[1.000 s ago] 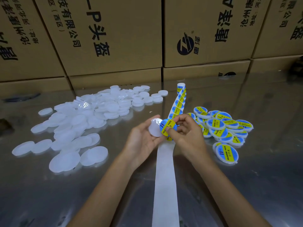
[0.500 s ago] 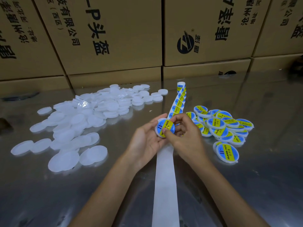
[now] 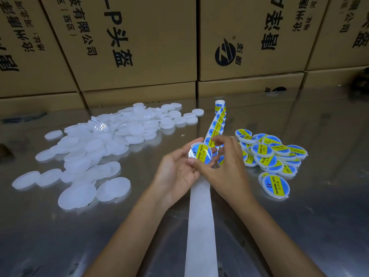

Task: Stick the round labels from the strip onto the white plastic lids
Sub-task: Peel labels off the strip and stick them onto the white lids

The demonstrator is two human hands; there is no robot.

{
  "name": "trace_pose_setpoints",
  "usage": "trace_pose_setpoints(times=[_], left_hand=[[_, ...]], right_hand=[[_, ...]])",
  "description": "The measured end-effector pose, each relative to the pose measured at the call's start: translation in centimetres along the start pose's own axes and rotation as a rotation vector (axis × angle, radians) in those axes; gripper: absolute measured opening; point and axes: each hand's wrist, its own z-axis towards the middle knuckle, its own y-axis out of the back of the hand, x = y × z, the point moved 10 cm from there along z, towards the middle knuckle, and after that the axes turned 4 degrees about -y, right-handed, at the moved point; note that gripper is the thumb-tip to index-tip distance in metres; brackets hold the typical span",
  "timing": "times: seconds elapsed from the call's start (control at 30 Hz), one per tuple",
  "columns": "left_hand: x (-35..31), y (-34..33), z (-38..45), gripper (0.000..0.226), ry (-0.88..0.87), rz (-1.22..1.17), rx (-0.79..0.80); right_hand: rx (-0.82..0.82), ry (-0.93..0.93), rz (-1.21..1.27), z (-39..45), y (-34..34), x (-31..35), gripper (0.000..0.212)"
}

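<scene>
1. The left hand (image 3: 175, 172) has its grip closed around a labelled lid (image 3: 200, 155), thumb at its near edge.
2. The right hand (image 3: 227, 166) touches the lid's near rim with its thumb; its other fingers are loosely curved, holding nothing.
3. The label strip (image 3: 218, 120) runs toward 12 o'clock; bare backing (image 3: 200, 226) trails toward 6.
4. Blank lids (image 3: 95, 148) lie at 10 o'clock on the worktop (image 3: 319, 216), finished lids (image 3: 269, 154) at 2.

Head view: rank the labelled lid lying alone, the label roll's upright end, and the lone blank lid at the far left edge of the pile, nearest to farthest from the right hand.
From the right hand:
1. Labelled lid lying alone, just to its right, near side of the table.
2. Label roll's upright end, straight behind, toward the boxes.
3. Lone blank lid, far across on the left edge of the white pile.
</scene>
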Motion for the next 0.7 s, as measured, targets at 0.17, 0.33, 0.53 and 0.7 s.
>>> trace_pose_setpoints(times=[0.17, 0.33, 0.53, 0.7], left_hand=[[0.3, -0.4, -0.1, 0.043, 0.020, 0.050, 0.073], [1.2, -0.1, -0.1, 0.052, 0.085, 0.137, 0.058], [0.5, 0.1, 0.0, 0.043, 0.041, 0.056, 0.044], [-0.2, 0.3, 0.0, 0.042, 0.018, 0.054, 0.032]], right_hand=[[-0.039, 0.031, -0.015, 0.2, 0.3, 0.5, 0.040], [-0.136, 0.064, 0.024, 0.4, 1.7, 0.5, 0.034], [-0.027, 0.019, -0.006, 0.3, 0.5, 0.1, 0.027], [0.049, 0.021, -0.029, -0.1, -0.8, 0.3, 0.041]])
